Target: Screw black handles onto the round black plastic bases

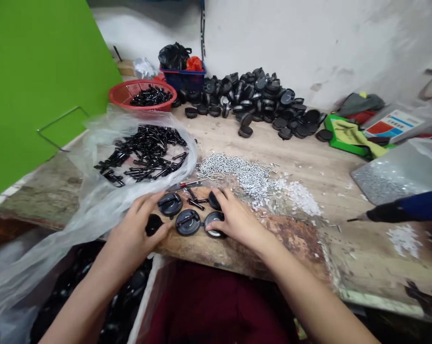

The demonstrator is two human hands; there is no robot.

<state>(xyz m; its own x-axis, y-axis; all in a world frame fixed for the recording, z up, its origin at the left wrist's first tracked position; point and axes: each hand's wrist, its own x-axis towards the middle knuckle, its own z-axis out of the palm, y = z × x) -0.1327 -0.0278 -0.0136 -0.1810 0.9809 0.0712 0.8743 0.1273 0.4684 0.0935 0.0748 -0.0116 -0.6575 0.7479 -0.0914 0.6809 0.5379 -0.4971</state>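
Left hand [139, 222] curves with thumb and fingers apart around a black round piece [153, 224] at the near left of the worn board [295, 243]; whether it grips the piece, I cannot tell. Right hand [230, 215] arches over two more: its fingers reach the upper black cap [213, 201], its thumb rests on the lower black cap [213, 231], and how firmly it holds either is unclear. Between the hands lie two dark discs [188, 229], each with a black bar across its face. Loose black clips [195, 204] lie just behind them, near a red-handled screwdriver [194, 183].

Beyond the board, a heap of metal pins [244, 174] spreads over the tabletop [330, 191], with white bits [302, 197] beside it. Clear plastic [83, 167] on the left carries many black clips, and a red basket [142, 106] behind holds more. Black round cases [262, 95] are piled along the wall. At right, a blue-bodied driver [422, 205] points leftward.
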